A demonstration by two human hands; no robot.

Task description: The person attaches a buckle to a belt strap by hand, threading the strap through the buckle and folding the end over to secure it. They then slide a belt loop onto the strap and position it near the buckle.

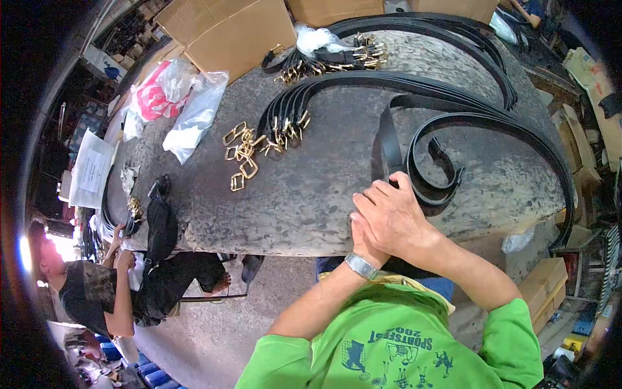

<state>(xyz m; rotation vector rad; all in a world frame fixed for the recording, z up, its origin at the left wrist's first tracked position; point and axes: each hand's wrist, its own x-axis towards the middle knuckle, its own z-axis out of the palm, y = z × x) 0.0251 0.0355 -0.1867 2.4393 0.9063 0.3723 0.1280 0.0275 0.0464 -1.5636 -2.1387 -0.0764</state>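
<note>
My right hand [398, 214] is closed at the near edge of the table, its fingers curled around the lower end of a black belt [389, 139]. My left hand [364, 235], with a metal-banded watch on its wrist, is crossed beneath the right one, and its fingers are mostly hidden. From my hands the belt strap rises and bends to the right. A coiled strap end [435, 194] lies just right of my fingers. A row of black belts with gold buckles [285, 126] fans out beyond, and several loose gold buckles [241, 155] lie to its left.
Another bundle of buckled belts [337, 58] lies at the back beside cardboard [233, 32]. Plastic bags [194, 117] rest on the table's left part. A seated co-worker [97, 285] works at the left. Cardboard boxes [547, 292] stand on the floor at right.
</note>
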